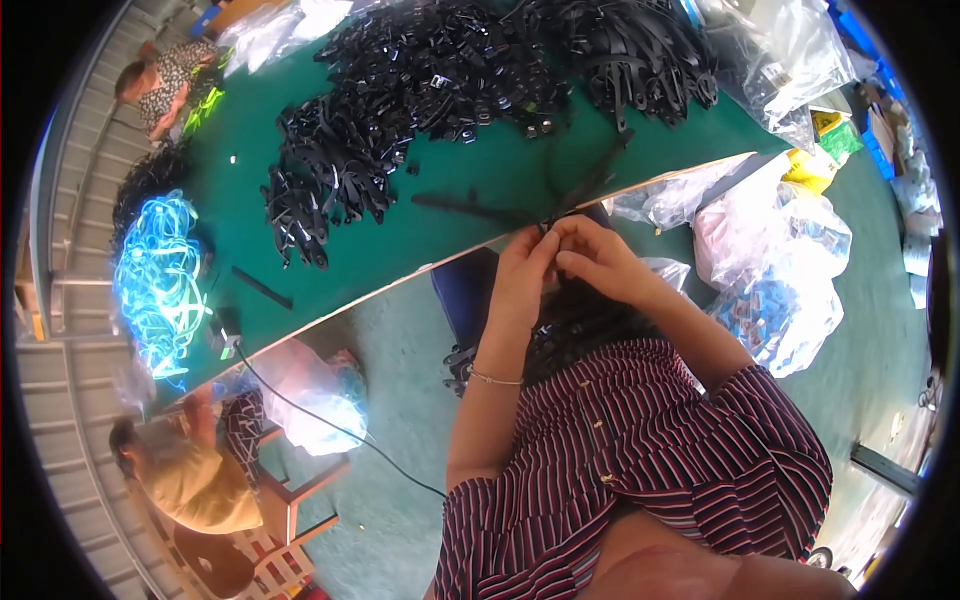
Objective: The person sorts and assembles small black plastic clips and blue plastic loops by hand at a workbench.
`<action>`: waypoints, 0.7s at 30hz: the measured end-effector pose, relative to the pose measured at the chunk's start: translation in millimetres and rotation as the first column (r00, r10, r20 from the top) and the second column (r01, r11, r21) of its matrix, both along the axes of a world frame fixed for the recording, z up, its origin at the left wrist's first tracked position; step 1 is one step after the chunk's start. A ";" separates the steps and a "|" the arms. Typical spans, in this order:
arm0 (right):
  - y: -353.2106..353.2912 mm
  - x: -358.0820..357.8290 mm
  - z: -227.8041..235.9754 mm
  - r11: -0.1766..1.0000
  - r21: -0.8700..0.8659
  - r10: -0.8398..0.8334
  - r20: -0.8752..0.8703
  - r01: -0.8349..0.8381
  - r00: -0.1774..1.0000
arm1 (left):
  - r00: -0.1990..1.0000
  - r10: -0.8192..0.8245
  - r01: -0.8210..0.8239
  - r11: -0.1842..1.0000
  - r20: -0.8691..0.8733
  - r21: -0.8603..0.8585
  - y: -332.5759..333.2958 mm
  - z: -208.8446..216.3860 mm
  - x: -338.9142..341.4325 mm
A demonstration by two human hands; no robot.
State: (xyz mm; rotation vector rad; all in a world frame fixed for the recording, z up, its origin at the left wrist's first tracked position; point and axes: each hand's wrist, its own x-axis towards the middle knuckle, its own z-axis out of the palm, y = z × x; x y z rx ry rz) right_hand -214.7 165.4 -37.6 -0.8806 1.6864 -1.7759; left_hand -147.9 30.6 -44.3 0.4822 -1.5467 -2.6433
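Note:
At the near edge of the green table, both my hands are together with their fingers closed in pinches. My left hand (522,275) and my right hand (603,262) grip a thin black strap (470,209) between them. Its dark lengths fan out over the tabletop, one toward the left and others toward the far right, partly smeared by motion. The exact spot under my fingertips is hidden. Beyond it lies a large pile of black straps and small buckles (430,80), with a bundle of looped black straps (645,60) to its right.
The green table (350,260) also carries a tangle of glowing blue cords (160,280), a short black strip (262,287) and clear plastic bags (780,55). Filled bags (775,270) stand on the floor at right. Two people sit at left, one on a wooden chair (290,500). A black cable (320,408) crosses below.

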 end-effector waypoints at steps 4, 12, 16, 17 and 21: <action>5.6 3.4 17.0 0.991 0.121 -0.047 -0.086 0.057 0.995 | 0.999 0.035 -0.034 0.999 0.027 -0.037 1.7 3.6 2.3; 8.8 -36.5 30.2 0.867 -0.028 -0.326 -0.787 0.498 0.523 | 0.995 0.092 -0.094 0.995 -0.037 -0.040 -2.0 9.0 6.5; -1.4 -46.0 44.7 0.840 0.060 -0.176 -0.910 0.540 0.376 | 0.996 0.083 -0.082 0.997 -0.040 0.009 -3.7 9.2 3.0; -3.8 -47.8 46.7 0.864 0.090 -0.144 -0.899 0.495 0.414 | 0.995 0.090 -0.090 0.996 -0.043 -0.006 -4.1 9.8 4.7; -16.4 -63.2 50.4 0.921 0.162 0.020 -0.928 0.355 0.372 | 0.995 0.091 -0.091 0.996 -0.045 -0.011 -7.6 6.8 7.3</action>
